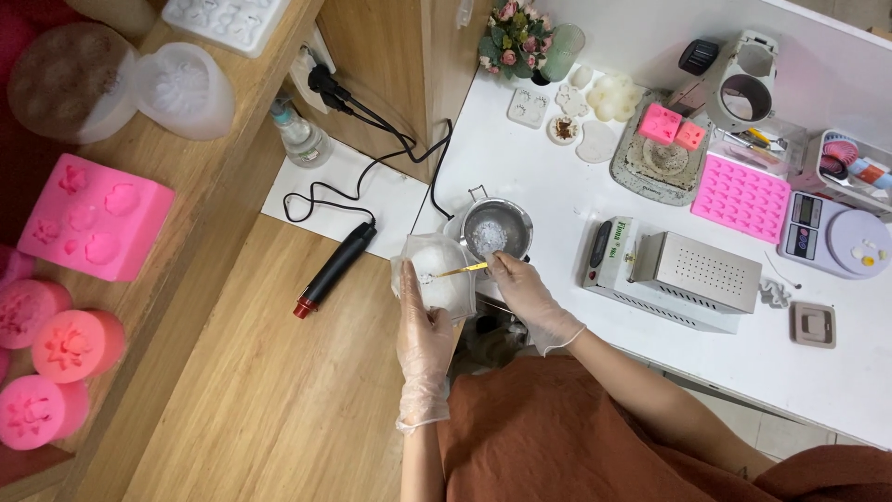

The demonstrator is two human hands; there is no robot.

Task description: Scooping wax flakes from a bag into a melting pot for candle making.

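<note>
My left hand [423, 349], in a clear glove, grips a clear plastic bag of white flakes [437, 270] from below. My right hand [530, 297], also gloved, pinches a thin yellow scoop [462, 270] whose tip reaches into the bag's mouth. Just beyond the bag stands a small metal pot [497, 228] with white flakes at its bottom, on the white table [557, 186].
A black heat tool [333, 270] with its cord lies left of the pot. A metal box-shaped device [683, 271], a digital scale [832, 237], pink silicone moulds [741, 195] and white wax shapes [613, 98] sit to the right. Pink moulds [93, 218] fill the wooden shelf at left.
</note>
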